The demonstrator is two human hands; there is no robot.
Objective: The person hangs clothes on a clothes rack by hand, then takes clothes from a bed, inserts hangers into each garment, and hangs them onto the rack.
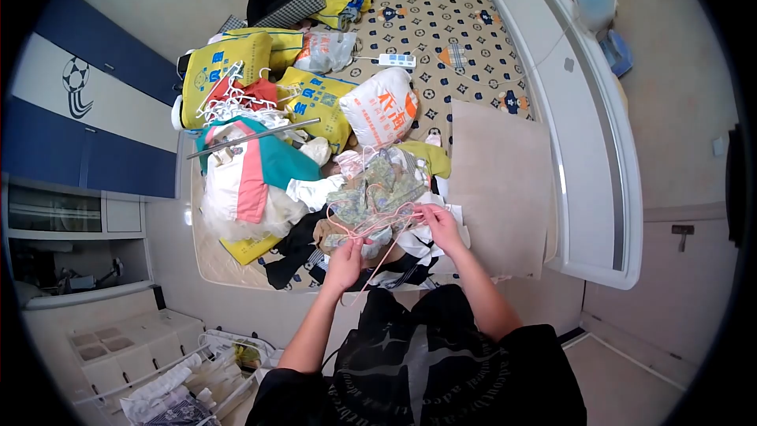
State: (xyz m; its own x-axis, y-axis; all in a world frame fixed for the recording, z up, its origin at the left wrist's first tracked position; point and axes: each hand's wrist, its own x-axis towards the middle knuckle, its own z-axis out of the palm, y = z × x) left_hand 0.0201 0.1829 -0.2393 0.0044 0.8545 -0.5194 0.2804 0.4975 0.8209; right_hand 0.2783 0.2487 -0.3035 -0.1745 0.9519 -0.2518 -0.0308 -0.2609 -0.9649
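Closed around the near left end of a bundle of thin pink clothes hangers is my left hand. My right hand grips the bundle's other end, a little higher and to the right. One pink length hangs down between my hands towards my lap. Beneath the hangers lies a crumpled green patterned garment, on a heap with white and black clothes. How many hangers there are cannot be made out.
Yellow bags, a white plastic bag and white hangers crowd the bed's left side. A metal rod lies across clothes. A beige board is at right, beside the white bed rail. A power strip lies farther back.
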